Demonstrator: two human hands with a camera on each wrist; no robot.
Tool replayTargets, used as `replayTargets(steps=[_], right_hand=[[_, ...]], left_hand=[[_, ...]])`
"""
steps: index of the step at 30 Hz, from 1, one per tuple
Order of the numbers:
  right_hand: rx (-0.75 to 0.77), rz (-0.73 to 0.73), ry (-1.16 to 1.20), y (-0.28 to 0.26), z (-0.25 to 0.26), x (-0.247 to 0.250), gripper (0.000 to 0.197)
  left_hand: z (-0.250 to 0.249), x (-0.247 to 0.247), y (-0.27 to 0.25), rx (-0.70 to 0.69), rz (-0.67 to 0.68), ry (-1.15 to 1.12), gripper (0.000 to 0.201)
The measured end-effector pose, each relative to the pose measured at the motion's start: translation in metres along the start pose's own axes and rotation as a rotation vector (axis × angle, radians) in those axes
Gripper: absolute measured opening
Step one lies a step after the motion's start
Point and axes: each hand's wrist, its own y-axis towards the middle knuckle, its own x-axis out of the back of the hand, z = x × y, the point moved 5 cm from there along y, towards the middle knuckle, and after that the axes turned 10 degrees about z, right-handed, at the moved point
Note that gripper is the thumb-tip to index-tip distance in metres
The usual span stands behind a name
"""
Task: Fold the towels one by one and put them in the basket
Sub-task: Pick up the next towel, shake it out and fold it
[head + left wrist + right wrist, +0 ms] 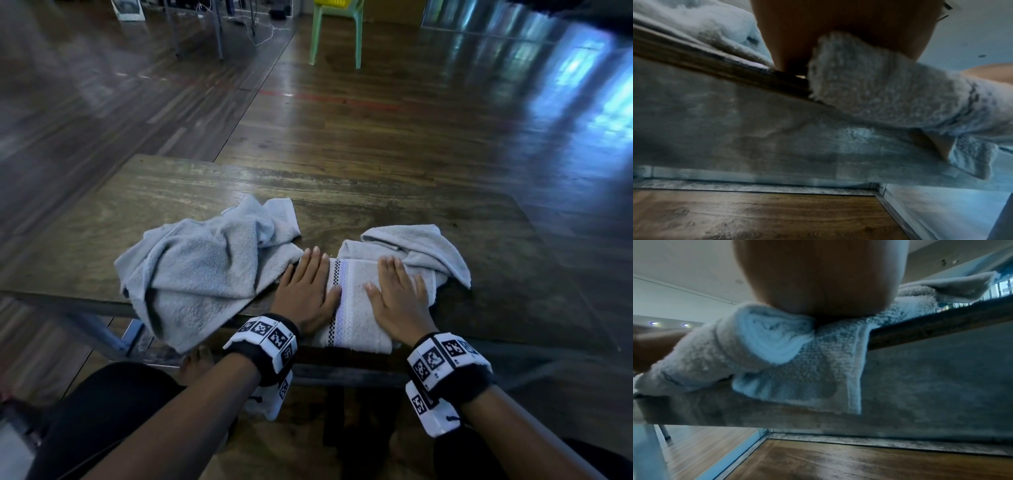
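Observation:
A folded pale grey towel (pixel 354 308) with a checked and lilac border stripe lies at the table's near edge, overhanging it a little. Both hands lie flat on it, fingers straight: my left hand (pixel 308 291) on its left part, my right hand (pixel 399 298) on its right part. In the left wrist view the palm (pixel 849 24) presses the folded towel (pixel 890 97); in the right wrist view the palm (pixel 818 280) presses the folded towel (pixel 797 361). A crumpled grey towel (pixel 205 270) lies to the left, hanging over the edge. Another loose grey towel (pixel 421 246) lies behind the folded one. No basket is in view.
The wooden table (pixel 376 202) has bare surface behind and to the right of the towels. A green plastic chair (pixel 337 31) stands far back on the wooden floor. My knees and a bare foot (pixel 197 363) are below the table's near edge.

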Motion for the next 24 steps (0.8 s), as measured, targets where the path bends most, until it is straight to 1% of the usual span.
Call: replayTargets(steps=[3, 5, 8, 10, 12, 14, 15, 17, 20, 24], right_hand=[[0.01, -0.027, -0.043, -0.004, 0.001, 0.007, 0.061], [0.026, -0.078, -0.067, -0.009, 0.004, 0.013, 0.061], [0.01, -0.189, -0.012, -0.018, 0.003, 0.026, 0.058], [-0.03, -0.235, 0.038, -0.023, 0.0, 0.034, 0.049], [-0.054, -0.25, 0.148, -0.026, -0.004, 0.037, 0.033], [-0.08, -0.234, 0.285, -0.028, -0.008, 0.037, 0.021], [-0.099, -0.215, 0.325, -0.029, -0.01, 0.036, 0.02], [-0.136, -0.156, 0.367, -0.029, -0.013, 0.032, 0.023], [-0.165, -0.057, 0.408, -0.026, -0.016, 0.029, 0.028], [-0.182, 0.01, 0.47, -0.022, -0.016, 0.027, 0.033]], left_hand=[[0.001, 0.005, -0.002, 0.044, -0.015, 0.045, 0.068], [0.001, 0.016, -0.007, 0.073, -0.065, 0.091, 0.066], [0.0, 0.036, -0.017, 0.079, -0.166, 0.144, 0.048], [0.002, 0.045, -0.024, 0.106, -0.194, 0.11, 0.038], [0.006, 0.049, -0.03, 0.157, -0.167, -0.009, 0.032], [0.012, 0.048, -0.035, 0.205, -0.114, -0.115, 0.026], [0.014, 0.046, -0.036, 0.223, -0.087, -0.148, 0.023], [0.019, 0.042, -0.037, 0.254, -0.043, -0.194, 0.023], [0.028, 0.035, -0.032, 0.277, 0.002, -0.287, 0.03], [0.036, 0.031, -0.025, 0.313, 0.074, -0.339, 0.031]])
